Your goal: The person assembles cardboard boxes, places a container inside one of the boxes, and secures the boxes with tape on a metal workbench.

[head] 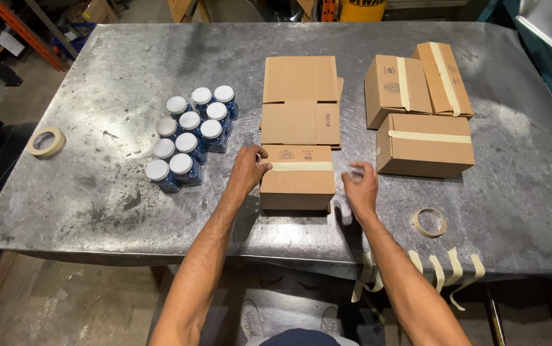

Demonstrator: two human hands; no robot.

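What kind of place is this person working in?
Likely a warehouse or workshop packing area: a scuffed metal table, taped cardboard boxes, blue jars with white lids, and orange racking behind.

Small cardboard box (298, 186): brown, closed, one strip of cream masking tape (301, 166) across the top seam. Sits flat near the front edge of the metal counter (97, 192), just below flattened cartons.

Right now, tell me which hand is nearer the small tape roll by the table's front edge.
Right. The right hand is just left of the small tape roll; the left hand rests on the taped box, farther away.
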